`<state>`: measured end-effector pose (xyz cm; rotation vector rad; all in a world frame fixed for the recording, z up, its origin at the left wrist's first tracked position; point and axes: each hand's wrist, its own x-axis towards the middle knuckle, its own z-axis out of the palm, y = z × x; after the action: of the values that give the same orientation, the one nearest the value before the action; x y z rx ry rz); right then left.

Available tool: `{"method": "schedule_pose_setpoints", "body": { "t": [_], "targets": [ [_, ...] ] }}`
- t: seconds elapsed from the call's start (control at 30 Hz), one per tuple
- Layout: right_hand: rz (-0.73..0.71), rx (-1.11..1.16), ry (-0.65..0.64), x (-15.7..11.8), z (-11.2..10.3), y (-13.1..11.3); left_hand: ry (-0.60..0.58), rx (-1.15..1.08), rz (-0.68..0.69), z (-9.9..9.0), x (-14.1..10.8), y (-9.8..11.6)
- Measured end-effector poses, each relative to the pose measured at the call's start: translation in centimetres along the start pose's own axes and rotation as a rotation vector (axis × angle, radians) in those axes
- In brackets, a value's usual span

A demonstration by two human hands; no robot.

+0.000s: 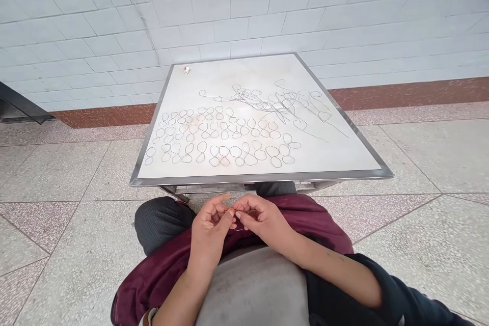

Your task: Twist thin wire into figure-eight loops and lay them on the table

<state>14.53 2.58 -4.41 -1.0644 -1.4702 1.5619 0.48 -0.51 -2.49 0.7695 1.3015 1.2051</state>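
My left hand (214,219) and my right hand (263,217) meet above my lap, just short of the table's near edge. Thumb and fingers of both are pinched together around a thin wire (239,229), and part of it curves out below the fingertips. Most of its shape is hidden by my fingers. On the white tabletop (336,155) lie several rows of thin wire figure-eights (201,152). Farther back and to the right is a loose tangle of longer wires (267,102) with looped ends.
A metal rim (263,181) edges the table. Near its far left corner sits a small white and red object (187,70). Behind stands a white tiled wall (248,10). Maroon cloth (321,219) covers my lap, and speckled floor tiles (69,229) surround me.
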Motion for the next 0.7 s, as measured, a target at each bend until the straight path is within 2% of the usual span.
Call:
{"method": "schedule_pose_setpoints", "body": {
  "t": [0.27, 0.47, 0.7],
  "targets": [
    [-0.013, 0.008, -0.055, 0.2, -0.2, 0.1, 0.050, -0.003, 0.036, 0.0, 0.0, -0.4],
    [0.033, 0.124, -0.095, 0.4, -1.2, 0.8, -0.006, 0.064, 0.046, -0.4, 0.0, 0.0],
    [0.036, 0.168, -0.075, 0.3, -0.7, 0.5, -0.077, 0.141, 0.092, -0.7, 0.0, -0.3]
  ]
}}
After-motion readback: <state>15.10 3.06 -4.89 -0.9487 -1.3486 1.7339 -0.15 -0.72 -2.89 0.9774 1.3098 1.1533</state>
